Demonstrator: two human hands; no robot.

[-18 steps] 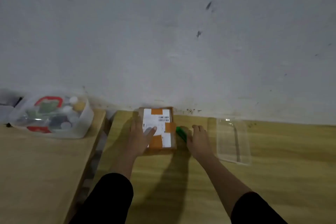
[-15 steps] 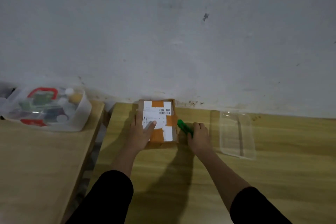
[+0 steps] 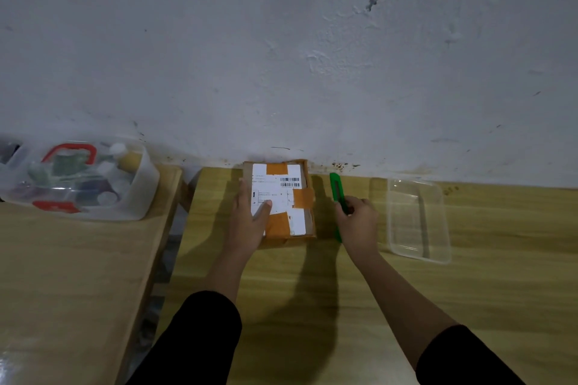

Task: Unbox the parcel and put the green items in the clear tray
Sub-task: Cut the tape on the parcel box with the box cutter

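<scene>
Parcel (image 3: 283,200) long axis toward wall; right hand (image 3: 356,222) grips green cutter (image 3: 337,189) parallel.

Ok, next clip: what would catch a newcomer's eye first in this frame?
Most striking is the taped cardboard parcel against the wall, with orange tape and a white label, and the left hand lying flat on it. Just right of it, the right hand grips a bright green cutter. Further right sits the empty clear tray, and on the separate left table is a tub of mixed items.
</scene>
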